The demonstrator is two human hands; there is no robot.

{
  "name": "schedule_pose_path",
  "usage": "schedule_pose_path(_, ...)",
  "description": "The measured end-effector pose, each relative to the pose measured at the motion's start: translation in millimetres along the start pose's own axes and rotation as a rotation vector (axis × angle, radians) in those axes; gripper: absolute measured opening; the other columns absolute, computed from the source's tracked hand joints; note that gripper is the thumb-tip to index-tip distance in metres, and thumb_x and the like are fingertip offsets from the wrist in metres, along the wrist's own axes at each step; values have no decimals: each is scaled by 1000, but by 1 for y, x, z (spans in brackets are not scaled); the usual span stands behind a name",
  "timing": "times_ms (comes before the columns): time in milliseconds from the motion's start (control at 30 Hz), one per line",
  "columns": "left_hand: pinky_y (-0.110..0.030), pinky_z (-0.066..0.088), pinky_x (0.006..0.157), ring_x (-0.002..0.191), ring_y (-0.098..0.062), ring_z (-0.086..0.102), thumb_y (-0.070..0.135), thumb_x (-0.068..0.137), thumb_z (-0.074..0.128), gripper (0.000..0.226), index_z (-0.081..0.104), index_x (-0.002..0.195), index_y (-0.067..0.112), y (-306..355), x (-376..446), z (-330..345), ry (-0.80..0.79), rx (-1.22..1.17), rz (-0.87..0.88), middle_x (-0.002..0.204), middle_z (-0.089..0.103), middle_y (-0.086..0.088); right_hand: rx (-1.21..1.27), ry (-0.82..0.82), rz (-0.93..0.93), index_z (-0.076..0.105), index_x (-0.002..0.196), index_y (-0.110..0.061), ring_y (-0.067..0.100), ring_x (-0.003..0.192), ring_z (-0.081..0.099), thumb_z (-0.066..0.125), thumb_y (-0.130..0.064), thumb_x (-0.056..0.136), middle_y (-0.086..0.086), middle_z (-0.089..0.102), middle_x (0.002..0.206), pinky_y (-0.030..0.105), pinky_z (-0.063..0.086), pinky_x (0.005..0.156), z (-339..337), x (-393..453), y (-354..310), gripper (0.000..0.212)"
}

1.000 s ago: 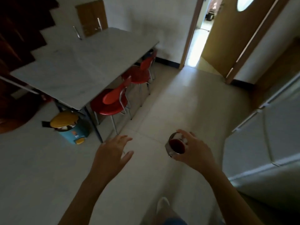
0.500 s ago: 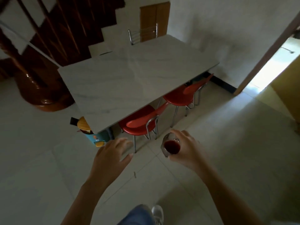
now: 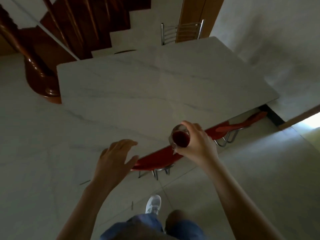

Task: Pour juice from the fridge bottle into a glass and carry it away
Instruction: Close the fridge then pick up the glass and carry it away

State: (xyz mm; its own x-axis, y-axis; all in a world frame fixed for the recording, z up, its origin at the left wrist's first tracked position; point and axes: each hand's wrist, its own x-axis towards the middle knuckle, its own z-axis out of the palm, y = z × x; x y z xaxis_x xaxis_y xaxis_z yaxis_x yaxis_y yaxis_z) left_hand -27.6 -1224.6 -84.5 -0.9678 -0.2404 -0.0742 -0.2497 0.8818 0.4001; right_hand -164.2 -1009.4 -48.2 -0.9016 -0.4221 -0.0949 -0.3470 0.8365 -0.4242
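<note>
A clear glass [image 3: 180,138] holding dark red juice is in my right hand [image 3: 198,144], which grips it from the right side, upright, over the near edge of a white marble table [image 3: 155,87]. My left hand [image 3: 113,159] is held out beside it, fingers spread, with nothing in it, above the table's near left corner. The fridge and the juice bottle are out of view.
Two red chairs [image 3: 155,158] [image 3: 237,126] are tucked under the table's near side. A metal-backed chair [image 3: 181,32] stands at the far end. A dark wooden staircase [image 3: 57,28] rises at the left. A bright doorway [image 3: 310,123] is at the right. My white shoe [image 3: 153,204] steps on the tiled floor.
I have walked up to the table, which now fills the middle of the view. The glass in my right hand has come over the table's near edge. The bin on the floor has dropped from sight.
</note>
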Motion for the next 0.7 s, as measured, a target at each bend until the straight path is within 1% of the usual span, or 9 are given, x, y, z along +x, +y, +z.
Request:
schedule_pose_path(67,-34,44,83,109,-16,55,53,81,36,48,55,119,29,-2,28,-5,32,-11,-33,123,58,10,-1,-24,-22,37,128,-34,23,101,59,75,-38,62,-2,51,121,33,47,75,0,39,-1,76)
schedule_pose_path(233,-35,46,81,108,-17,56,52,81,40,45,55,117,31,-15,70,-7,38,-9,-176,122,60,10,6,-111,-96,38,129,-32,24,104,57,75,-37,64,-2,49,124,32,44,78,17,125,-7,75)
schedule_pose_path(333,-38,46,84,111,-18,56,43,84,56,37,55,118,29,-20,87,-7,44,-8,-281,124,59,7,19,-178,-132,39,127,-32,24,102,58,76,-35,64,-1,49,125,33,45,78,37,175,-8,73)
schedule_pose_path(400,-38,46,88,115,-17,54,40,86,59,38,53,122,29,-23,95,-4,37,-8,-350,127,57,7,26,-226,-152,39,127,-32,23,103,57,74,-36,65,-1,48,125,33,45,79,52,204,-9,71)
schedule_pose_path(500,-37,46,90,116,-16,54,44,88,54,39,51,123,29,-24,106,2,38,-14,-414,128,56,7,13,-284,-194,40,128,-30,24,103,57,74,-36,67,0,49,125,33,45,78,72,233,-8,70)
schedule_pose_path(600,-34,43,92,118,-15,52,43,87,56,41,52,125,27,-21,117,7,28,-12,-450,130,56,7,-6,-323,-247,39,129,-28,24,101,58,75,-34,67,2,49,124,34,47,78,86,249,-5,72)
schedule_pose_path(700,-35,43,91,118,-16,52,42,86,56,42,52,125,27,-19,124,9,38,-16,-483,130,55,7,-14,-368,-274,38,131,-27,22,101,58,76,-32,67,1,48,127,33,49,76,96,255,-2,75)
